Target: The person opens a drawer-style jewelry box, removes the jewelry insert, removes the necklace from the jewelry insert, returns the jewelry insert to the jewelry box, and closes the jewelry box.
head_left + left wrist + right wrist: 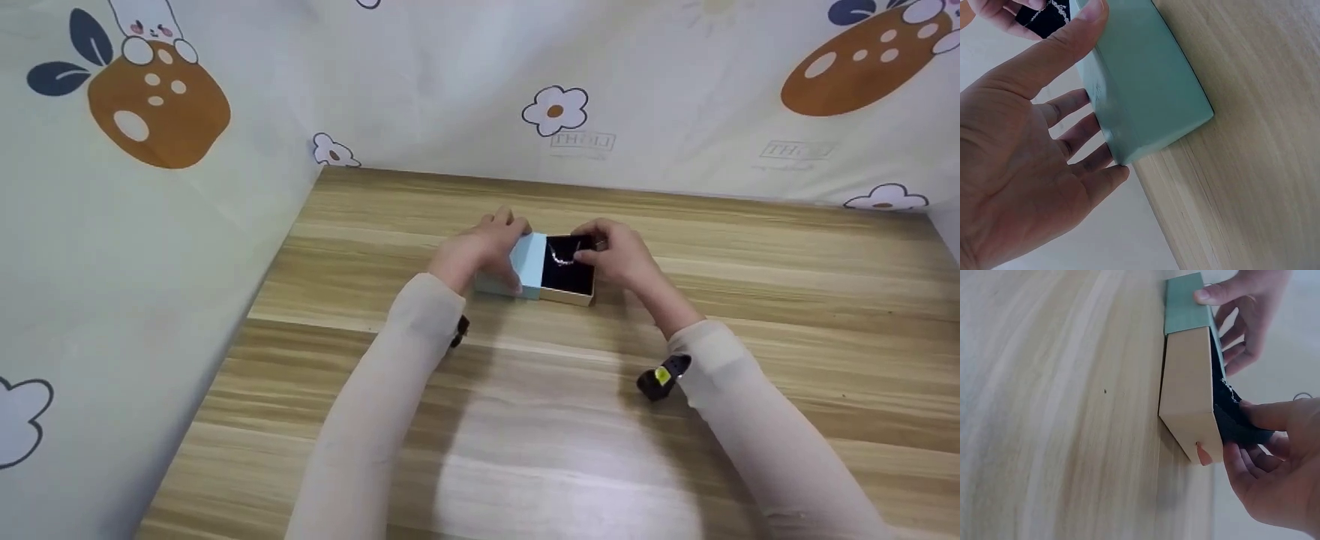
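Observation:
A pale blue-green jewelry box sleeve (531, 259) lies on the table, its tan drawer (1188, 377) slid partly out to the right. My left hand (484, 246) grips the sleeve across its width, thumb on the near side and fingers on the far side. Inside the drawer is a black pad (566, 280) bearing a silver chain (561, 260). My right hand (621, 255) pinches the pad's outer end between thumb and fingers; in the right wrist view that end is bent up above the drawer's rim. A small tan ribbon tab (1203, 454) sticks out of the drawer's end.
The wood-grain table (570, 420) extends around the box. Behind and to the left hangs a pale patterned sheet (450, 97) with flowers and orange fruit. Dark wrist bands (660, 379) with cameras sit below both sleeves' cuffs.

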The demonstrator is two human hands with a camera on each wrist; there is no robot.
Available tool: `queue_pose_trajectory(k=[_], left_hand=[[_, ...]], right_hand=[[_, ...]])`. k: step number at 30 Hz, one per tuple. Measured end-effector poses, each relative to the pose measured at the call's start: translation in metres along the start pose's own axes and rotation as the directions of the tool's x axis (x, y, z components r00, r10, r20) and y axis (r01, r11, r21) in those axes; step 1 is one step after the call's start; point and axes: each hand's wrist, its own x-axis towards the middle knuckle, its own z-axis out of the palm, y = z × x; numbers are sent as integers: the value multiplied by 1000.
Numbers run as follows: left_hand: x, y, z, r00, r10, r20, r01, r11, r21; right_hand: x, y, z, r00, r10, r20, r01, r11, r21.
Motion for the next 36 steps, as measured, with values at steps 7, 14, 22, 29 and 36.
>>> queue_pose_trajectory(k=[7,14,22,29,36], left_hand=[[-1,-1,3,1000,8,-11,-8,1000,8],[-3,1,5,999,35,-8,-34,994,107],[-7,3,4,1000,23,7,-23,994,105],[-8,8,0,992,67,-105,-73,996,-58],[-8,13,-2,982,93,-167,-139,947,-289]], right_hand=[[0,5,-1,999,39,-9,-36,980,198],[-3,6,-1,997,75,2,-70,933,353],[-5,-1,-5,991,137,7,-122,854,507],[-7,-8,-12,990,142,25,-133,829,543],[-9,-14,-19,993,120,-9,-94,820,565]])
